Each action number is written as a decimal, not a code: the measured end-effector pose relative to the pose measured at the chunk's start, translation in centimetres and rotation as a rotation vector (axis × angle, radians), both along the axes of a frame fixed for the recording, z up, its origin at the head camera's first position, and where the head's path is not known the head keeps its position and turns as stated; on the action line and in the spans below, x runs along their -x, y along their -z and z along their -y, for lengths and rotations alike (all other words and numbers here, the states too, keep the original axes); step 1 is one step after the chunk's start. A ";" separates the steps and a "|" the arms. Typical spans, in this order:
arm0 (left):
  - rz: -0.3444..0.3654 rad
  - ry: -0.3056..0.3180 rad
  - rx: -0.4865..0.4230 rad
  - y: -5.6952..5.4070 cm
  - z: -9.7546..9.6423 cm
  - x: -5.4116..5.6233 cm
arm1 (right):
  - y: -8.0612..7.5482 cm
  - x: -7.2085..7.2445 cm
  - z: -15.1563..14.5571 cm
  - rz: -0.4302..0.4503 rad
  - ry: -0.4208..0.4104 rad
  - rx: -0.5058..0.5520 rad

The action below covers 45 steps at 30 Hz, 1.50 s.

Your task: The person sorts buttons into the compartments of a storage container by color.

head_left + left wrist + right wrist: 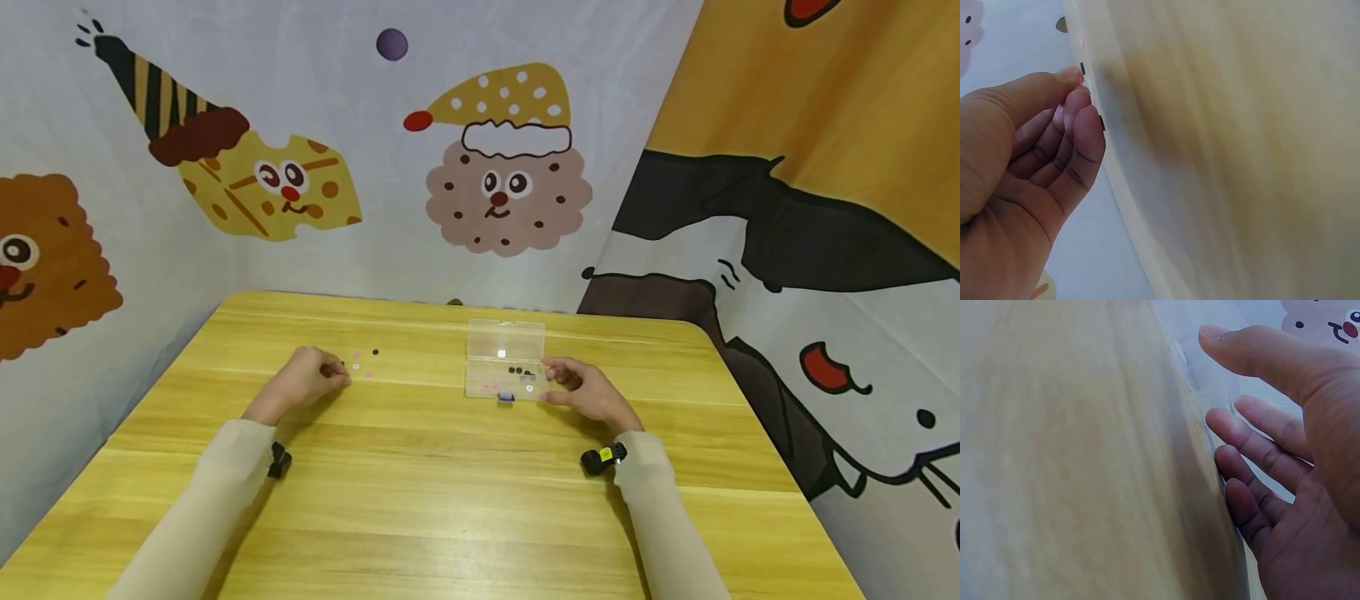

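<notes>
A clear plastic box (486, 340) lies with its lid raised. It holds small black discs (515, 370), pink pieces (491, 386) and a white ring-like piece (529, 388). My right hand (588, 392) is at its right side, thumb and loosely bent fingers apart; whether they touch it is unclear. Farther left, my left hand (306, 379) is beside several loose pieces on the table, among them a black disc (376, 352) and a white piece (356, 367). Its thumb and index tips come together near a tiny pink piece (1080, 80); whether they pinch it is unclear.
The wooden table (450, 500) reaches to a printed cloth backdrop (315, 50) behind it. A blue-marked tab (506, 398) is at the box's front edge. Each wrist wears a small black camera, the right one (602, 457) with a yellow label.
</notes>
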<state>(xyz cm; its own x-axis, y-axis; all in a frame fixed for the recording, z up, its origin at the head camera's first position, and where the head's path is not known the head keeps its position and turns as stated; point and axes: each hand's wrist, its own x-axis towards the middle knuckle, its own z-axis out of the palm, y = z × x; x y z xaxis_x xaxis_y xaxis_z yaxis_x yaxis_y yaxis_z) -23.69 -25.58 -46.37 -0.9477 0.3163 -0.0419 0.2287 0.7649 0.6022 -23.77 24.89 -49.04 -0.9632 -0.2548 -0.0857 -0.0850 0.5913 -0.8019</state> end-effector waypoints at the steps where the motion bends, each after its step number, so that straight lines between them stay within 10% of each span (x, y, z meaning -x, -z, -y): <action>1: -0.003 0.001 -0.003 0.0 0.0 0.0 | 0.0 0.0 0.0 0.001 0.000 0.000; 15: -0.078 0.010 -0.046 -0.8 -1.4 0.1 | -0.4 0.0 0.1 0.001 0.008 -0.017; 45: 0.030 -0.023 0.040 -0.5 0.4 -0.1 | -0.4 -0.1 0.1 0.001 -0.004 -0.023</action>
